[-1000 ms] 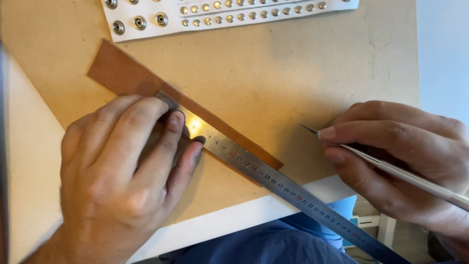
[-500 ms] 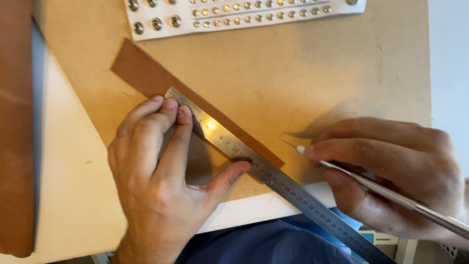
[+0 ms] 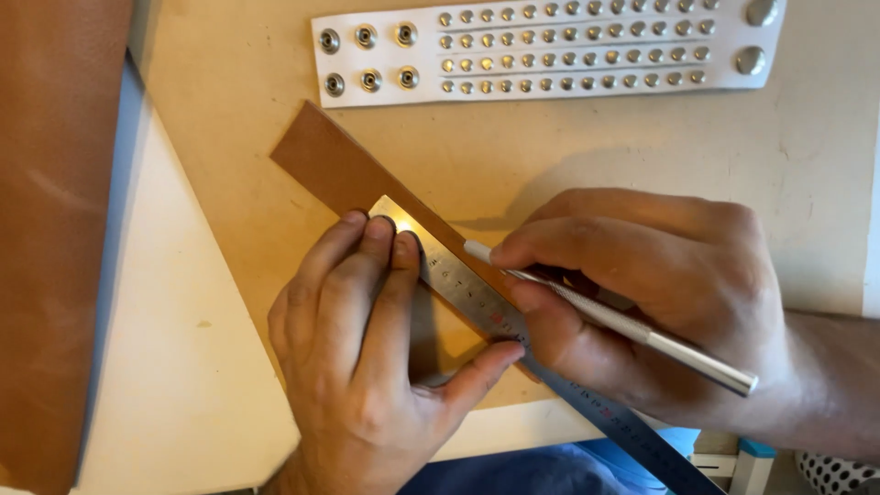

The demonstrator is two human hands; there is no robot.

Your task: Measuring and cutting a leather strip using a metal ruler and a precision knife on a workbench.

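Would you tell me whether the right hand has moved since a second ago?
Yes. The right hand with its metal tool has moved left, onto the steel ruler across the leather strip.

Your right hand (image 3: 642,302) is now much closer to the left one — a second ago it waits well apart at the right, now it sits over the steel ruler (image 3: 477,293) with the silver knife (image 3: 614,321) tip at the ruler's edge on the brown leather strip (image 3: 339,170). Your left hand (image 3: 376,357) spreads — the thumb now presses the ruler lower down.
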